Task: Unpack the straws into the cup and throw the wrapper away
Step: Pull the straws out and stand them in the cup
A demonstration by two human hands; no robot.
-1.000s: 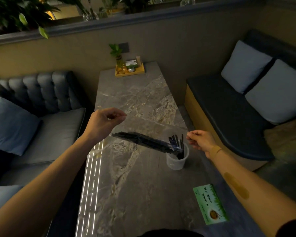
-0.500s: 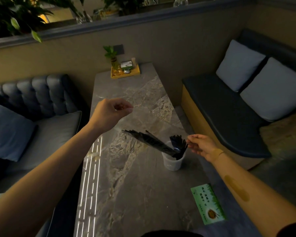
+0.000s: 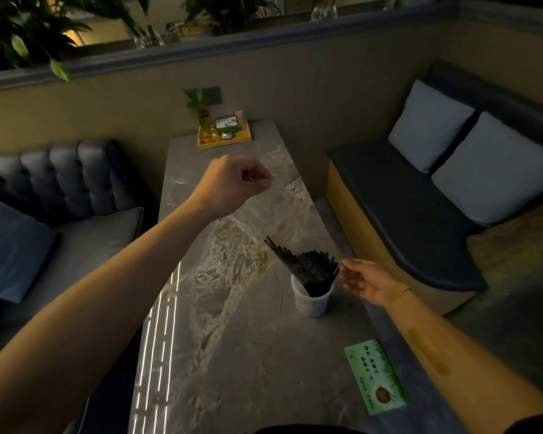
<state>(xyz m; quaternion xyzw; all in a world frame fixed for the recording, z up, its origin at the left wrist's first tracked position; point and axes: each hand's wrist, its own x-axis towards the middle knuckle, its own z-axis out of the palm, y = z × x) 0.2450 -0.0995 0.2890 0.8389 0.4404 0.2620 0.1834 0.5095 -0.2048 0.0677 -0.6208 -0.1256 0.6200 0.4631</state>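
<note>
Tipping thin dark straws (image 3: pixel 308 267) from clear plastic wrapper (image 3: pixel 273 211) into white plastic cup (image 3: pixel 311 300) on grey marble bench (image 3: pixel 232 355). Left hand (image 3: pixel 232 186) fingers pinching wrapper's raised end, so contents slide down. Right hand (image 3: pixel 365 281) fingers loosely spread beside cup, seemingly guiding.

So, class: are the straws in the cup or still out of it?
In. The dark straws stand fanned in the white cup, lower ends inside, leaning left; a few tips still reach into the clear wrapper.

The tabletop (image 3: pixel 232 355) looks like shiny, smooth stone. The wrapper (image 3: pixel 282 211) is clear, thin plastic. The cup (image 3: pixel 311 303) looks like plain white plastic.
</note>
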